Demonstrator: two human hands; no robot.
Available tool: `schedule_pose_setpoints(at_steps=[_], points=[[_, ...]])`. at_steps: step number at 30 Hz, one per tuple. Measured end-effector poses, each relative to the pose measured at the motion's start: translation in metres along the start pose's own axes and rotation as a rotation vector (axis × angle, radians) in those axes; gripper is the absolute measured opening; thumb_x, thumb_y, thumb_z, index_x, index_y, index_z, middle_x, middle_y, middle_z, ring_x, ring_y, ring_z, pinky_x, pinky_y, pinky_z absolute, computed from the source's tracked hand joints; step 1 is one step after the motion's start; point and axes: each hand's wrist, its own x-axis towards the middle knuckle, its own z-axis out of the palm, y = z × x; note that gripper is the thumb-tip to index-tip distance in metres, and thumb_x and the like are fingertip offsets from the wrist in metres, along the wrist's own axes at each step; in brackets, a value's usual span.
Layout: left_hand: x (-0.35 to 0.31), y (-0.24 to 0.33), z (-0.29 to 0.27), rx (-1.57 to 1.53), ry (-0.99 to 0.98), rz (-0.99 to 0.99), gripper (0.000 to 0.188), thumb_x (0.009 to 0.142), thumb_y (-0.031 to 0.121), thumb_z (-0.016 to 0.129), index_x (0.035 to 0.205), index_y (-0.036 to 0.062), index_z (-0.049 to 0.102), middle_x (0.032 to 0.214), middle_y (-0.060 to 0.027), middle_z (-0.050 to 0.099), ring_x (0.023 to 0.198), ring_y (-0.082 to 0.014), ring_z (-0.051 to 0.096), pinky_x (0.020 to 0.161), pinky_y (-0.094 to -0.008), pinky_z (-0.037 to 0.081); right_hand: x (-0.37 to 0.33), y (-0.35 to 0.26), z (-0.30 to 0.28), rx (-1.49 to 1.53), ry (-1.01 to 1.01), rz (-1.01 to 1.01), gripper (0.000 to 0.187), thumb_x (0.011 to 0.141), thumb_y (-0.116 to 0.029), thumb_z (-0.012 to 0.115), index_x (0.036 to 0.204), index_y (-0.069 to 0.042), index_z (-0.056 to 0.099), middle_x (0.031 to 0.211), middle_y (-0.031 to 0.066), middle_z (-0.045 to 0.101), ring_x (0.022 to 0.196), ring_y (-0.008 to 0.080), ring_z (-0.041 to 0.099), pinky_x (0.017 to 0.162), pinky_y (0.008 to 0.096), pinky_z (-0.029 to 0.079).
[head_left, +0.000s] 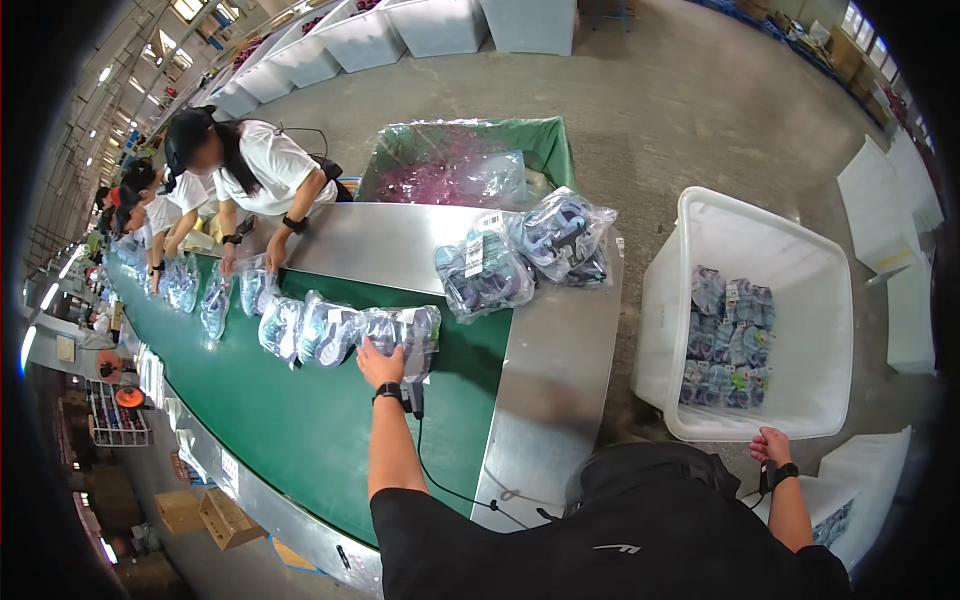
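One hand (pixel 382 364) touches crinkled plastic (pixel 412 326).

I see a black short-sleeved shirt (pixel 600 570) bearing a small white mark (pixel 617 548), black wristbands (pixel 388 391) and a thin black cable (pixel 440 485).

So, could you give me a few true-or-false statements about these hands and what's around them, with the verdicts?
1. The left hand touches a clear plastic-wrapped package on a long green work surface. True.
2. The right hand rests on that surface. False: the right hand is beside the near rim of a large white plastic bin.
3. Grey-blue items lie inside that bin. True.
4. The nearest co-worker's shirt is red. False: that shirt is white.
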Motion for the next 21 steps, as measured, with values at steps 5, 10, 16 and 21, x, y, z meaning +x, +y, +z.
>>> schedule_pose_setpoints(at_steps=[5,10,16,21], points=[[-0.008,0.045,-0.047,0.039,-0.276,-0.242,0.107,0.066,0.054,0.083,0.148,0.0033,0.037,0.142,-0.0251,0.045,0.134,-0.0415,0.038,0.114,-0.0496,0.03,-0.02,-0.003,-0.007,-0.075,0.001,-0.002,0.029,0.098,-0.031,0.06,0.117,-0.009,0.056,0.089,0.0072,0.066,0.072,0.0191,0.07,0.056,0.0348,0.059],[-0.034,0.017,-0.032,-0.091,-0.179,-0.261,0.071,0.069,0.051,0.083,0.109,-0.0026,0.06,0.11,-0.0199,0.06,0.104,-0.0371,0.058,0.092,-0.0454,0.047,-0.02,-0.016,0.026,-0.102,-0.063,0.007,0.03,0.097,-0.031,0.062,0.117,-0.009,0.057,0.09,0.0068,0.065,0.074,0.0186,0.069,0.058,0.033,0.059],[-0.185,0.021,-0.013,-0.711,0.281,-0.124,0.04,0.078,0.002,0.072,0.11,-0.0045,0.05,0.108,-0.0145,0.048,0.098,-0.0282,0.052,0.086,-0.0413,0.049,-0.024,-0.028,0.058,-0.098,-0.175,-0.016,0.034,0.098,-0.031,0.062,0.121,-0.008,0.056,0.092,0.0072,0.066,0.075,0.0176,0.069,0.059,0.0308,0.057],[-0.284,-0.006,0.007,-1.189,0.054,-0.555,0.041,0.091,0.007,0.056,0.13,-0.002,0.047,0.128,-0.0162,0.051,0.121,-0.0279,0.052,0.096,-0.0428,0.05,-0.023,-0.042,0.07,-0.037,-0.18,0.023,0.031,0.096,-0.03,0.064,0.116,-0.008,0.058,0.092,0.0067,0.066,0.079,0.0188,0.069,0.063,0.033,0.058]])
